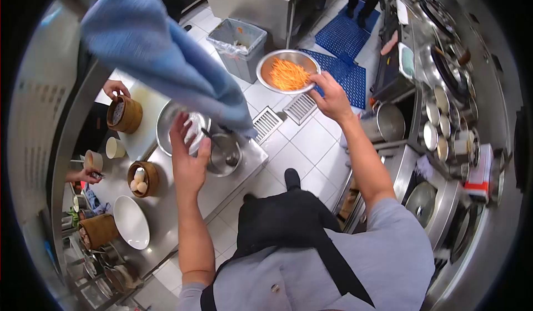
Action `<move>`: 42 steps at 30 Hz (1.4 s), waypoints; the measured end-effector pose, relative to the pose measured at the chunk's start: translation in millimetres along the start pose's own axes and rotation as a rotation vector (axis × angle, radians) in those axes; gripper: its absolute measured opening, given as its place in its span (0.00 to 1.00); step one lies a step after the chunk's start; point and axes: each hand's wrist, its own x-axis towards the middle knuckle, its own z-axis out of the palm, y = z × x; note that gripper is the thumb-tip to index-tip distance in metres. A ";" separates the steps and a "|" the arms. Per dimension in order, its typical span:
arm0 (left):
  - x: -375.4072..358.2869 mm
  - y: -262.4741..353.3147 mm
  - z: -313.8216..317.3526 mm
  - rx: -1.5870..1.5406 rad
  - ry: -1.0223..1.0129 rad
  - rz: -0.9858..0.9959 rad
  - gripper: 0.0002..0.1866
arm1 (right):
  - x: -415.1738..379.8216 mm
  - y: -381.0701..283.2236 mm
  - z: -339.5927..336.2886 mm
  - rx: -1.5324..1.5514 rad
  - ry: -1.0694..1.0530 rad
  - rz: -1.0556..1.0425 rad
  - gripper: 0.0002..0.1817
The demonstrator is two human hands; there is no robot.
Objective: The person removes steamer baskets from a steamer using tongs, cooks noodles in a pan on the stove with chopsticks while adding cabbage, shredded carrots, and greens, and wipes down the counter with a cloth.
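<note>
My right hand [331, 95] grips the rim of a metal bowl [266, 83] holding shredded orange strips [288, 74], held out over the tiled floor. My left hand [190, 153] is raised with its fingers apart and nothing in it, in front of a large metal bowl [164, 130] on the steel counter. Beside that stands a smaller metal bowl [223, 165] with a dark-handled utensil in it. A blue cloth [161, 50] hangs in the air above my left hand, smeared by motion; what holds it up is out of view.
On the counter [194, 214] are a white oval dish [131, 222] and a bamboo steamer [142, 179] with pale round items. Across it, another person's hand [116, 88] touches a bamboo steamer [124, 114]. A lined bin [237, 47] stands ahead; pots and a stove line the right side.
</note>
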 end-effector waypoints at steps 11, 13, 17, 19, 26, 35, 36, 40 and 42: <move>57.5 -85.7 66.9 -0.488 0.539 0.094 0.32 | 287.0 72.3 70.0 0.722 0.231 -0.092 0.17; 35.5 -101.3 60.9 -0.487 0.556 0.041 0.30 | 341.0 100.4 111.1 0.988 0.191 0.138 0.14; 16.4 -109.1 61.7 -0.319 0.716 -0.018 0.28 | 376.2 195.6 224.0 1.385 -0.027 0.403 0.28; 26.8 -100.8 66.9 -0.204 0.805 -0.037 0.26 | 362.1 283.7 346.2 1.643 -0.046 0.903 0.30; 61.1 -77.0 84.4 0.021 0.977 -0.108 0.23 | 407.0 387.2 443.3 1.852 -0.302 1.068 0.30; 76.8 -47.6 98.7 0.134 1.051 -0.130 0.19 | 342.8 410.2 453.2 2.022 -0.143 1.149 0.24; 74.2 -42.1 99.4 0.137 1.047 -0.136 0.19 | 282.0 435.3 479.8 1.691 -0.177 1.582 0.24; 63.2 -11.7 93.4 0.128 1.047 -0.137 0.19 | 323.4 427.0 463.1 1.798 -0.278 1.450 0.27; 61.4 -10.2 96.4 0.099 1.059 -0.121 0.19 | 400.3 416.6 433.8 1.855 -0.450 1.061 0.30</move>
